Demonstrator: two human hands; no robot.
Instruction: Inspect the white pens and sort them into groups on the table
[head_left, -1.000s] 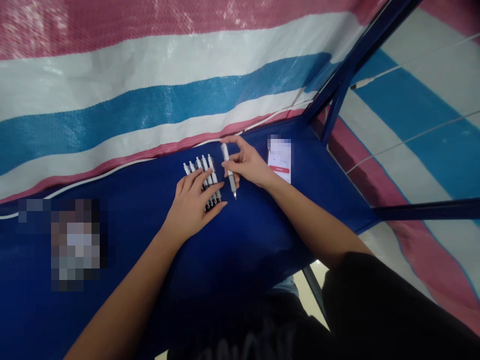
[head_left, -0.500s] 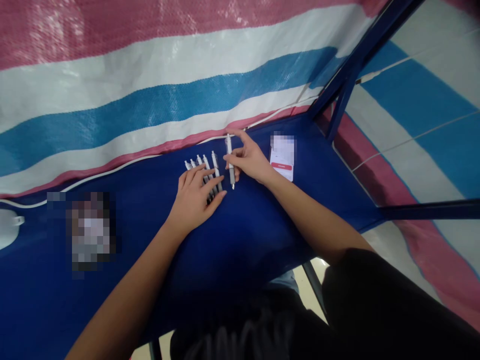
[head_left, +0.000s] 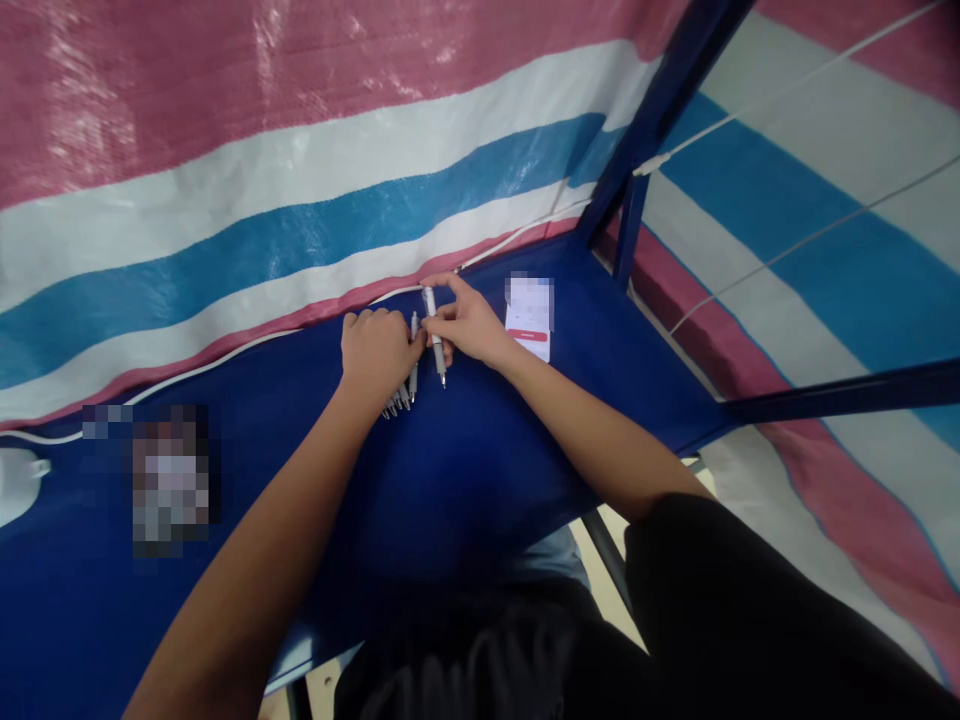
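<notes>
Several white and grey pens (head_left: 413, 380) lie side by side on the blue table (head_left: 450, 470), tips toward me. My left hand (head_left: 377, 352) covers most of them from above, its fingers curled down around the row; their upper ends are hidden. Just to the right, my right hand (head_left: 466, 322) holds one white and grey pen (head_left: 438, 350) between thumb and fingers, index finger at its top end, tip pointing down toward me. A small gap separates this pen from the row.
A phone (head_left: 529, 335) with a lit screen lies right of my right hand. At the left are a pixelated item (head_left: 171, 480) and a white object (head_left: 19, 485). A striped sheet (head_left: 300, 220) and white cable run behind; a blue frame post (head_left: 630, 230) stands at right.
My left hand has gone from spread flat over the pens to curled around them, and their tips now show below it. The view has shifted slightly; my right hand still holds its pen.
</notes>
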